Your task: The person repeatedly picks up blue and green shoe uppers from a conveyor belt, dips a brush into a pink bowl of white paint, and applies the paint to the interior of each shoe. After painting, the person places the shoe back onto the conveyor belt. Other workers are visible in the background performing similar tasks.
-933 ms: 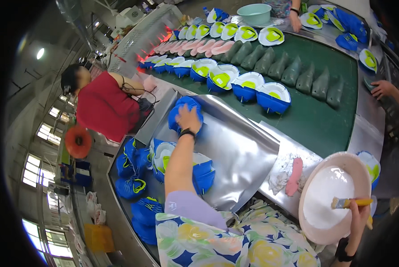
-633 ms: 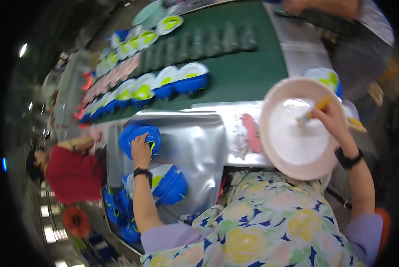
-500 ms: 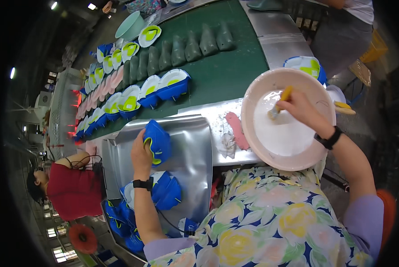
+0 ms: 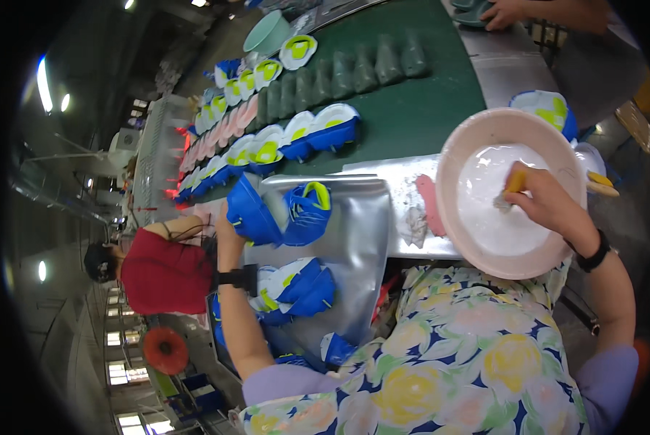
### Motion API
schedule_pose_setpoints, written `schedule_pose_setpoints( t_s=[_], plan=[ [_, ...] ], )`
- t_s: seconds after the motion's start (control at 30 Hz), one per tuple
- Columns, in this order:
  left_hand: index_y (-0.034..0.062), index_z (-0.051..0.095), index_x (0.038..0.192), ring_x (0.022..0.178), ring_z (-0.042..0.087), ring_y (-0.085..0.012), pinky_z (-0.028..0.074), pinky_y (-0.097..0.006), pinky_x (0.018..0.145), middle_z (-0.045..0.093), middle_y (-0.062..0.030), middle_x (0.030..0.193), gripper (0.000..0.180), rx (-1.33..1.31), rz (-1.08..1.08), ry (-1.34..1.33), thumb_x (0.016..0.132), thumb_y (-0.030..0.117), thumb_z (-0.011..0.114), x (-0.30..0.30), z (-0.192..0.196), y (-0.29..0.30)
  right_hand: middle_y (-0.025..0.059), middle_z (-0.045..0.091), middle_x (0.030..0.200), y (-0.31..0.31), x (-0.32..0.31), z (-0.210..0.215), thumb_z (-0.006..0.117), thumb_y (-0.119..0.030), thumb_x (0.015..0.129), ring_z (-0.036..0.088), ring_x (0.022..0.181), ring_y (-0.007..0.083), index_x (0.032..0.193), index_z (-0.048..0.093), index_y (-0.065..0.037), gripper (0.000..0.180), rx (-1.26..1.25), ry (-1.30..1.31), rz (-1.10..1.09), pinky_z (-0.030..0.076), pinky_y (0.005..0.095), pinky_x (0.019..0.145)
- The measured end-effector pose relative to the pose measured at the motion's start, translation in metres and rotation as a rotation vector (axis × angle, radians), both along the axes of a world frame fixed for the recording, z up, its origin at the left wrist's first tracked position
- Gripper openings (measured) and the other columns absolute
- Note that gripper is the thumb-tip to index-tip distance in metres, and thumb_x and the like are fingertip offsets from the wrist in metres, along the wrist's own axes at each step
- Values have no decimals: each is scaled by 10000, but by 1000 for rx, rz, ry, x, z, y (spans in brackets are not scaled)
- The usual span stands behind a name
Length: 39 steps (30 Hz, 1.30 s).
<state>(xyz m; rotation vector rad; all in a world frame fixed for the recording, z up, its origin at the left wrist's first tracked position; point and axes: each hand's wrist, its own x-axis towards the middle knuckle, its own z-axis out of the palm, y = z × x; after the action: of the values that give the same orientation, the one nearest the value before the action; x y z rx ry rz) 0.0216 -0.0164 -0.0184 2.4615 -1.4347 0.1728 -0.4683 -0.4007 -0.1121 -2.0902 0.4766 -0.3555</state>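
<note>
The left forearm comes in from the lower edge and runs almost straight up, with a dark band at the wrist. The left hand (image 4: 228, 230) is closed on the left edge of a blue shoe upper (image 4: 252, 214), which is held tilted over the shiny metal bench (image 4: 361, 210); most of its fingers are hidden behind the upper. Just right of it is a second blue upper (image 4: 308, 217) with a yellow-green collar, and I cannot tell whether the hand holds that one too. A cluster of blue uppers (image 4: 307, 290) lies just below, near the left wrist.

The right forearm rises from the lower right and angles up and to the left, the wrist wearing a dark band. The right hand (image 4: 550, 201) reaches over the pale pink basin (image 4: 448, 177), fingers curled and pinching the yellow handle of a brush (image 4: 515, 181). The bristles point down at the white liquid (image 4: 495, 228) in the basin; whether they touch it is unclear. A pink strip (image 4: 429, 203) lies just left of the basin, beside a crumpled whitish cloth (image 4: 414, 226).
</note>
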Motion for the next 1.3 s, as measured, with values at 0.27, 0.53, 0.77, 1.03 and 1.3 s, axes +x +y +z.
schedule_pose_setpoints(
  t_s=[0.27,0.53,0.77,1.03,1.3],
  plan=[
    [42,532,1395,1076,678,-236,555,-365,918,672,-139,1239,396,-294,161,628,1011,139,536,-9,11,-24,186,700,881,17,37,-28,726,-125,871,688,827,396,968,587,-26,196,-39,153,80,527,439,745],
    [64,469,1456,1148,661,-257,564,-408,958,632,-129,1325,469,-311,25,1817,1042,277,528,-99,-68,-147,169,685,852,-20,-3,11,744,-116,837,665,853,410,970,606,-38,207,-246,292,2,496,485,740],
    [160,394,1536,1249,608,-331,504,-568,1036,562,-118,1442,602,-60,-353,1815,1026,455,519,-194,-73,-249,181,697,902,-40,-12,63,695,-163,904,678,845,378,1000,564,-31,210,-63,-416,-8,518,404,730],
    [194,384,1532,1296,568,-358,473,-555,1082,535,-107,1472,599,-652,-420,1872,1035,523,440,-234,-81,-267,192,674,737,-25,-11,46,751,-217,859,692,715,322,942,578,47,327,-74,-261,-333,524,380,647],
    [161,384,1522,1278,578,-322,479,-496,1075,535,-119,1456,578,-781,-392,1490,1022,401,544,-236,-110,-256,138,707,797,-1,10,17,755,-228,875,713,659,185,955,634,79,339,509,-365,-487,550,296,615]
  ],
)
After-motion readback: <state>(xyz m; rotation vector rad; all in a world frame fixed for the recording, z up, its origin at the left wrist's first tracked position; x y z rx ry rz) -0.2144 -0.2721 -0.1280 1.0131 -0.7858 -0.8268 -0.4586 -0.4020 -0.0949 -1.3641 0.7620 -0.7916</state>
